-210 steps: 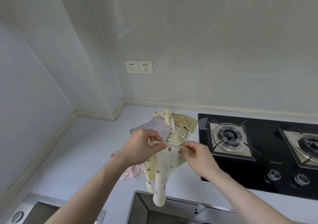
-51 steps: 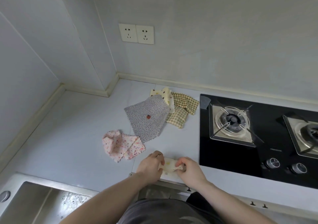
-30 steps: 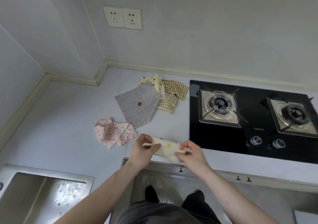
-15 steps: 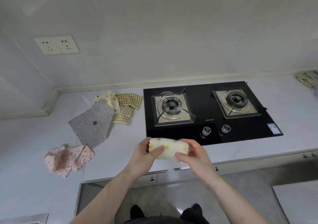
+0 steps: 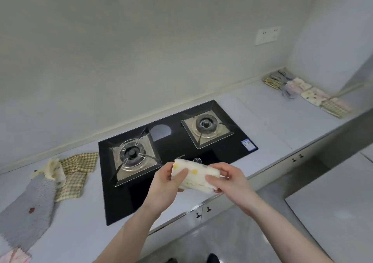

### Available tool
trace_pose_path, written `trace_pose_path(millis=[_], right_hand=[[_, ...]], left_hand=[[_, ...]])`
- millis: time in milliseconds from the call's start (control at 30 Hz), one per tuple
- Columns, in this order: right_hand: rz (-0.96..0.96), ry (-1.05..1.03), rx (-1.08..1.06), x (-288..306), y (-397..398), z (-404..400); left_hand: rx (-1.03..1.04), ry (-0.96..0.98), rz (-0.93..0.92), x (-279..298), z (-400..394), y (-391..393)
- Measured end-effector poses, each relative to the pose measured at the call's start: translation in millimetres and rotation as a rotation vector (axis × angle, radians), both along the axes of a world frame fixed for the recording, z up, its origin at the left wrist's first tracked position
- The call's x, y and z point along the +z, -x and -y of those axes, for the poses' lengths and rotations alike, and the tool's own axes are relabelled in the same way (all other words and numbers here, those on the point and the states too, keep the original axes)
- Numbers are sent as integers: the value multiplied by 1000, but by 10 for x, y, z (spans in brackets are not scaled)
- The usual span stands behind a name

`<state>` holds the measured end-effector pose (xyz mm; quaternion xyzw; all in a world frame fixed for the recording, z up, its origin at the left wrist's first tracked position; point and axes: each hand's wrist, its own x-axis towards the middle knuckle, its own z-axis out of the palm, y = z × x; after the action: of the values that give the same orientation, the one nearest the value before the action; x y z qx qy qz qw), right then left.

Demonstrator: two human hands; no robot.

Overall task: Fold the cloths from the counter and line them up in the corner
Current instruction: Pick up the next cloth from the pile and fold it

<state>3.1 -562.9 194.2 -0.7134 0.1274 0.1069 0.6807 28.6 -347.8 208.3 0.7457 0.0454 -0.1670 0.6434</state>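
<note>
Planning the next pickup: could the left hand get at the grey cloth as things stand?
Probably not yet: the left hand and right hand both grip the folded dotted cloth, though the grey cloth lies uncovered.

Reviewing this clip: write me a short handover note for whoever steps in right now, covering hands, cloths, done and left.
Left hand and right hand both grip the folded dotted cloth, held in the air above the front edge of the hob.
Done: a row of folded cloths lies in the far right corner.
Left: place the held cloth there, then fold the grey cloth, checked cloth, pale yellow cloth and pink cloth lying unfolded left of the hob.
</note>
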Motion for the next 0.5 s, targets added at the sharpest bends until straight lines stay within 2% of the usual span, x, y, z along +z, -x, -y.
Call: trace_pose_path(millis=[200, 400, 500], right_hand=[[18, -19, -150, -1, -84, 456], [-26, -13, -207, -37, -168, 708], [-18, -12, -270, -30, -242, 873]], left_hand=[[-127, -36, 73, 75, 481, -440], [-234, 17, 85, 76, 870, -832], [-260, -19, 91, 74, 1080, -1026]])
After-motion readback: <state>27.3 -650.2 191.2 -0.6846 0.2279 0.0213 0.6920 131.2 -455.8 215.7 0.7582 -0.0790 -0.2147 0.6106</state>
